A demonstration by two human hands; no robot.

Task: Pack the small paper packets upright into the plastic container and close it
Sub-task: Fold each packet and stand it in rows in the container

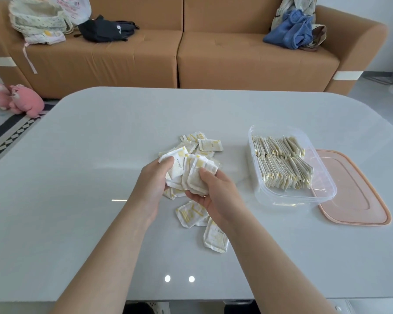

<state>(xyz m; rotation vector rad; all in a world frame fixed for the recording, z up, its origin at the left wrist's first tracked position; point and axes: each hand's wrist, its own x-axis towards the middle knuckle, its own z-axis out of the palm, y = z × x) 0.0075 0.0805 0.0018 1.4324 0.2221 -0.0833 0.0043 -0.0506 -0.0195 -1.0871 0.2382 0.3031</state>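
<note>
As a person sorts small paper packets at a pale table (89, 155), the left hand (154, 180) and right hand (213, 196) meet over its middle, fingers curled underneath and thumbs pressed on top of a fanned bundle of packets (191, 175) held between them. Loose packets (204, 146) lie scattered flat just beyond the hands, toward the far edge, and a few more lie beneath the wrists, toward the near edge. Toward the right edge stands the clear plastic container (293, 200), open, with 2 rows of packed packets (281, 162) on edge filling its far part while its near end is bare. The pink lid (361, 200) lies flat at the container's right side; whether the container rests partly on it cannot be told. The packets look light, thin and limp, with crimped seams and a slightly puffed middle, so they will likely slide over one another and splay unless squared up. A sensible hold is a pinch across the flat faces of a small stack, near its top edge, so the bottom edges go first into the bare near end and lean against the standing rows. Packing appears well past halfway, the lid not yet on.
</note>
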